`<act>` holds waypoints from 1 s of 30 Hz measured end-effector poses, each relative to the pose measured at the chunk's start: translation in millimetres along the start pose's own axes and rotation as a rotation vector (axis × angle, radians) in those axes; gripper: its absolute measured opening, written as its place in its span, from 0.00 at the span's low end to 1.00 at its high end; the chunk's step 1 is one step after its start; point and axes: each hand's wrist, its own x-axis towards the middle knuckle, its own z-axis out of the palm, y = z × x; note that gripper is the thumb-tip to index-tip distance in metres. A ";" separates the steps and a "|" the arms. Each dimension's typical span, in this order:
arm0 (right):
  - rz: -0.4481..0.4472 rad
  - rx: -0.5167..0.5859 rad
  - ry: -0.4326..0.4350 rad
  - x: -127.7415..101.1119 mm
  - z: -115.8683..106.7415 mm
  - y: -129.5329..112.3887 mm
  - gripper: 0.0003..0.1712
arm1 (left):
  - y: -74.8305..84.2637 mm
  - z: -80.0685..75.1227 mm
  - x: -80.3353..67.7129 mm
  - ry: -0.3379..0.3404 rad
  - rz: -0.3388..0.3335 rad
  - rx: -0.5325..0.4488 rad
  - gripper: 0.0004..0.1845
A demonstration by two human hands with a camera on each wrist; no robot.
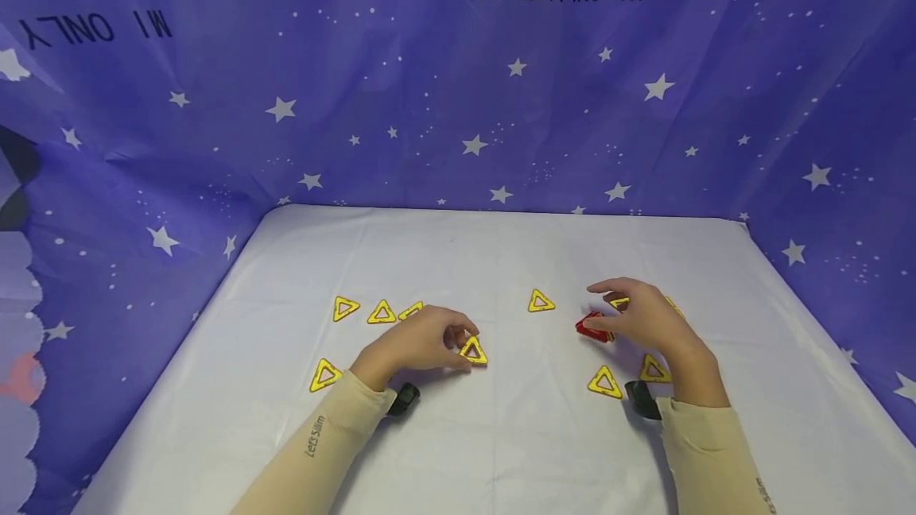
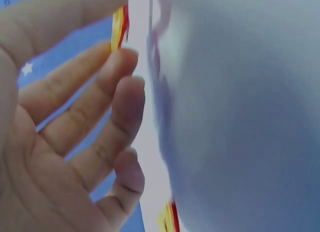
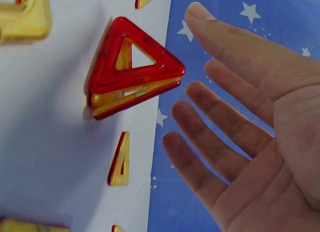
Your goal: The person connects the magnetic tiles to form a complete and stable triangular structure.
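Observation:
On the white tabletop (image 1: 501, 261) my left hand (image 1: 458, 338) pinches a yellow triangle tile (image 1: 473, 350) between thumb and forefinger. In the left wrist view the tile's edge (image 2: 119, 26) shows at the top by the left hand (image 2: 100, 117), whose other fingers reach toward the cloth. My right hand (image 1: 630, 316) hovers with straight fingers just right of a red-topped stack of triangle tiles (image 1: 592, 327). The right wrist view shows that stack (image 3: 132, 71) lying flat, with the right hand (image 3: 235, 117) spread beside it and a gap between them.
Several loose yellow triangles lie around: a row at the left (image 1: 382, 312), one nearer left (image 1: 325, 375), one mid-table (image 1: 541, 301), two below the right hand (image 1: 604, 382). Blue star-printed cloth walls (image 1: 465, 102) close in the back and both sides.

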 end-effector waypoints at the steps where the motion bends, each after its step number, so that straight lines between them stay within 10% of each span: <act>1: -0.010 0.001 0.000 0.4 0.6 -1.8 0.34 | 2.9 2.4 4.3 0.000 -0.002 0.001 0.23; 18: -0.068 -0.012 -0.100 44.1 31.2 -24.3 0.32 | 12.8 27.9 46.1 -0.026 -0.035 0.000 0.22; 30: 0.099 -0.149 -0.099 59.0 37.7 -25.2 0.31 | 10.0 29.9 47.3 -0.025 -0.042 -0.007 0.22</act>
